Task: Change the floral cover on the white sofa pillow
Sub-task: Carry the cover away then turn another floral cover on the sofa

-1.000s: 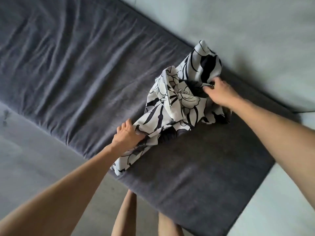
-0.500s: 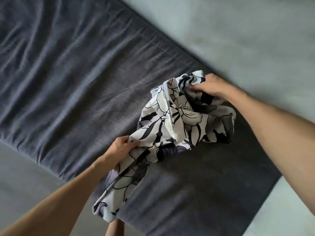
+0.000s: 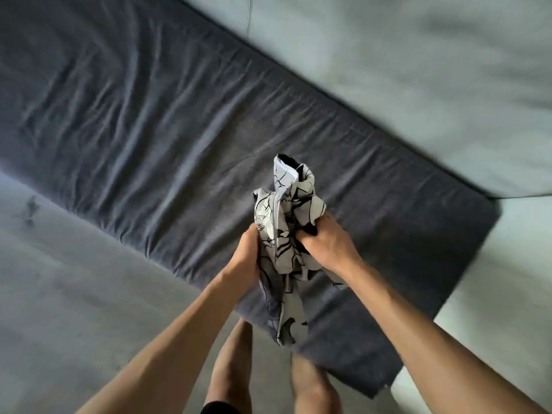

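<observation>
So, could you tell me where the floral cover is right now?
In the head view, the floral cover is bunched low of centre between the left hand and right hand, above the grey sofa cushion's front edge.

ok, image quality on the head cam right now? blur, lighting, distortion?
Head view: dim, flat, bluish light, no glare. Motion blur smears the pale wall and the right frame edge; the floor at left is soft too. The floral cover and both hands, left hand and right hand, are fairly sharp. Wide-angle stretch lengthens the forearms toward the corners. The gray sofa cushion shows clear wrinkles.
</observation>
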